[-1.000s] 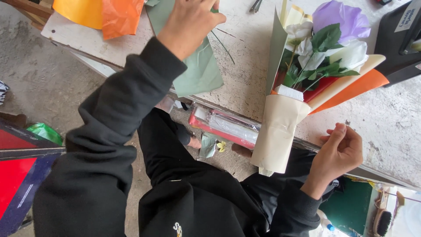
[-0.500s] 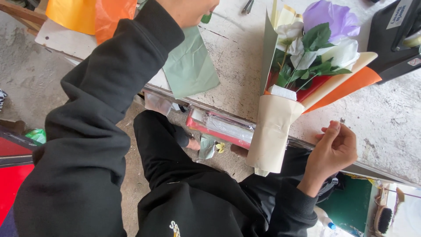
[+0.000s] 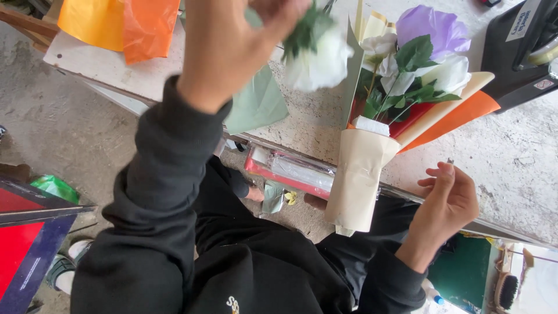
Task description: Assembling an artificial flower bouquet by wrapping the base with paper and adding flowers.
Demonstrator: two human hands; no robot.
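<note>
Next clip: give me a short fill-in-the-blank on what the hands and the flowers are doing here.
1. The left hand holds up a ____ flower with green leaves.
2. The bouquet lies on the table, its stems wrapped in ____ paper.
3. The right hand is ____, holding nothing visible.
4. The largest bloom in the bouquet is ____.

Missing words: white; beige; open; purple

White flower [image 3: 318, 58], orange paper [image 3: 119, 23]

A white artificial flower [image 3: 318, 58] with green leaves is seen, blurred, at upper centre of the frame. The wrapped bouquet [image 3: 395, 110] lies slanted at centre right.
</note>
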